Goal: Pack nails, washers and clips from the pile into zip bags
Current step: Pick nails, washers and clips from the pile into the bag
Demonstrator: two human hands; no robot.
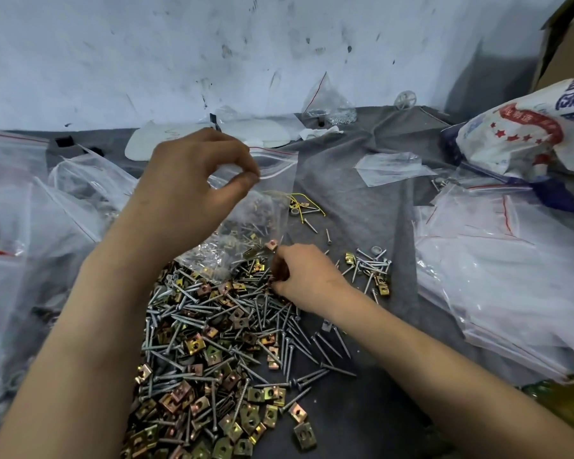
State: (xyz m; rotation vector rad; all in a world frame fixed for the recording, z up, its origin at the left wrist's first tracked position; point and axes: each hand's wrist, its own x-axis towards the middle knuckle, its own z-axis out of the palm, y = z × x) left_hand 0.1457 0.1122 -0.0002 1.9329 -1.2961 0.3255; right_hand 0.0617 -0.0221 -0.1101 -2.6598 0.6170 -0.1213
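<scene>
The grey cloth-covered counter (362,200) carries the loose pile (212,332) of hardware, spread in the middle in front of the person. As a mass it looks heavy, shifting and prickly, so it is best taken a few pieces at a time. The clear plastic zip bag with a red stripe (269,190) hangs over the pile's far edge, partly filled. It is thin, limp and slippery and will likely sag as weight grows, so the stiffer zip rim is the place to hold. The left hand (206,180) does so, its grip pinching that rim. The right hand (305,276) has its grip bunched down into the pile, pinching small pieces; which ones I cannot tell. The silver steel nails (325,351) are stiff and sharp-pointed and should roll; take them by the shank. The brass-coloured square metal clips (302,435) are light and hard-edged; pinch their flat sides.
</scene>
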